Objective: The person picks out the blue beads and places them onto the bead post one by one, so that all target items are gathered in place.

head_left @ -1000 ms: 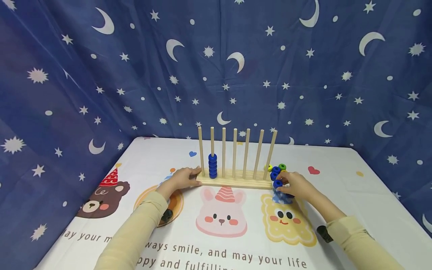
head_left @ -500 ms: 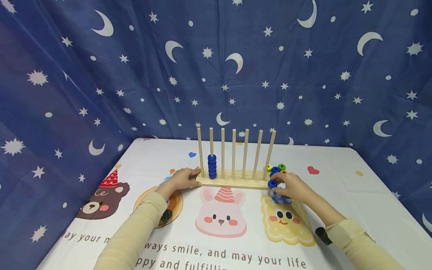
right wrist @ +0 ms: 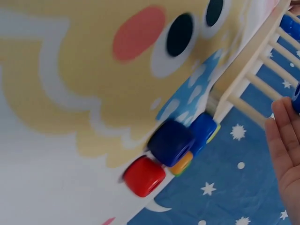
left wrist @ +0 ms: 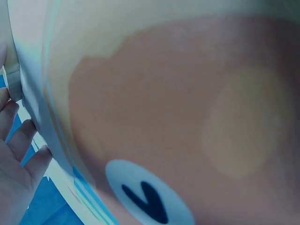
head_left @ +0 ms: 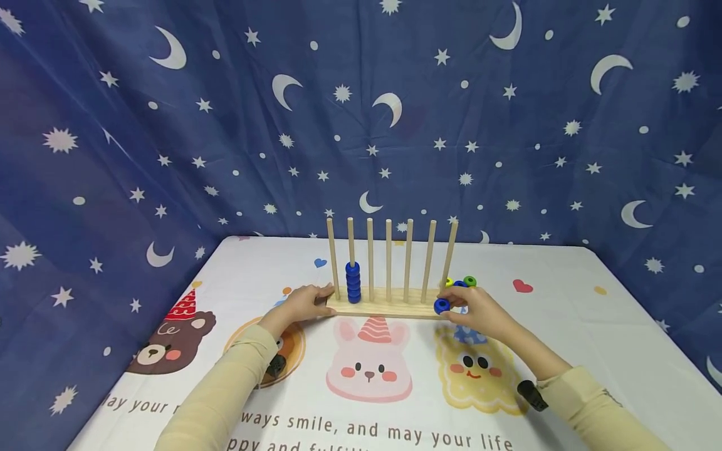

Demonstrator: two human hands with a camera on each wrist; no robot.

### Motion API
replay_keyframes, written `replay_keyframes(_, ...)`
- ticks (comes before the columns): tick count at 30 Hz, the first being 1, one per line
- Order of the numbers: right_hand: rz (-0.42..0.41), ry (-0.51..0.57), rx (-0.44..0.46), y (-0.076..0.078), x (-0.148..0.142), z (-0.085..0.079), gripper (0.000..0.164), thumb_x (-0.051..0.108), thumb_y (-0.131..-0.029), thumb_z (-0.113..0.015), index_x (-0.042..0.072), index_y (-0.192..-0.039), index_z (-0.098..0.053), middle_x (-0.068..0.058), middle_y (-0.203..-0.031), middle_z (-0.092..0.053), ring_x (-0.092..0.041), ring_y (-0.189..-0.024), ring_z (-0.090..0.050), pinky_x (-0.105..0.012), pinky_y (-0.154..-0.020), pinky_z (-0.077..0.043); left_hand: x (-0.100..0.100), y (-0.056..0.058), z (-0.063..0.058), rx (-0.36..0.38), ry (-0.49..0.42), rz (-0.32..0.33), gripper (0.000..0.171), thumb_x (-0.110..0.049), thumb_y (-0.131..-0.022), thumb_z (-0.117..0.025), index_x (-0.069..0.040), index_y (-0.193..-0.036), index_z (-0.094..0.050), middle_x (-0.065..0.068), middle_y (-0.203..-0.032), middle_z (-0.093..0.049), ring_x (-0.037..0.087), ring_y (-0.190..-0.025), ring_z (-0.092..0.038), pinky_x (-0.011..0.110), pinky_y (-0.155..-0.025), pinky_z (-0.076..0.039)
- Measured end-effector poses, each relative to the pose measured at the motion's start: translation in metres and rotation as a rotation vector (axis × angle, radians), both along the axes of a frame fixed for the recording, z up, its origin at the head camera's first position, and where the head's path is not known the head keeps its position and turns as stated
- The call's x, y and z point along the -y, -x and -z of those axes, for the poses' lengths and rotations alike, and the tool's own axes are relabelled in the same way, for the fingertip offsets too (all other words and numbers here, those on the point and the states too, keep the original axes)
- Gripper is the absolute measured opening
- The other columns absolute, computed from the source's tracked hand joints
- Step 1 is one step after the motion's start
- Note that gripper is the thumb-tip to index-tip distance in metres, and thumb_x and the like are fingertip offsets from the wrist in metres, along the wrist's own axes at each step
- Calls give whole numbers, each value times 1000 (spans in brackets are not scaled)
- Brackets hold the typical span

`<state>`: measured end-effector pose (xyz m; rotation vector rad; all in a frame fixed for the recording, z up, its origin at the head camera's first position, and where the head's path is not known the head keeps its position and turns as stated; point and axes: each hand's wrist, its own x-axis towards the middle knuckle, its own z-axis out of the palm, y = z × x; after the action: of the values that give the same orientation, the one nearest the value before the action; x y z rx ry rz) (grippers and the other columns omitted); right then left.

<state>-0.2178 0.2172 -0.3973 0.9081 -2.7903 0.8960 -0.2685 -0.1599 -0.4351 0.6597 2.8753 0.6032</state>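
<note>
A wooden peg stand with several upright pegs stands on the table; blue beads are stacked on its second peg from the left. My left hand holds the left end of its base, thumb in front and fingers behind. In the left wrist view the left hand shows only at the left edge. My right hand pinches a blue bead in front of the stand's right end. The right wrist view catches the right hand and part of that bead at its edge.
Loose beads lie beyond the right hand: a green one, and in the right wrist view a red bead, a dark blue bead and a yellow-orange bead. A starry blue curtain hangs behind the printed white tablecloth.
My right hand has moved left with the blue bead, from beside the loose beads to the stand's right end. The left hand keeps its place on the base.
</note>
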Motion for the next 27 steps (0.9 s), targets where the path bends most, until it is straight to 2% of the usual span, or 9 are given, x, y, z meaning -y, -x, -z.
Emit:
replay_keyframes(10,75,88,-90,-16,24,-10,28,10,-80,-73,-3,-104,-66,-9,-92,-73,-21,-82,-69,-41,-78,-57,3,3,-10,18,-6,-8,64,-33,-83,-70,-3,-135,-48,16,-141,-46,41,-127,-45,50,-104,-39)
replay_keyframes(15,89,115,-100,-19,32,-14,31,12,-80,-74,0,-107,-66,-7,-93,-73,-19,-82,-69,-39,-79,-57,4,3,-14,42,-11,-13,64,-33,-83,-71,-3,-135,-49,15,-142,-45,41,-129,-43,50,-106,-37)
replay_keyframes(21,81,162,-127,-23,40,-19,32,13,-79,-76,1,-108,-67,-4,-92,-73,-15,-80,-68,-38,-79,-57,4,3,-12,46,-17,-15,65,-33,-83,-70,-4,-136,-47,16,-142,-44,41,-129,-42,50,-107,-36)
replay_keyframes(27,72,172,-140,-32,48,-20,33,15,-79,-76,3,-108,-66,-2,-93,-72,-12,-79,-66,-34,-77,-57,1,1,-3,51,-23,-13,65,-33,-83,-71,-4,-136,-47,15,-142,-44,40,-128,-44,49,-106,-37)
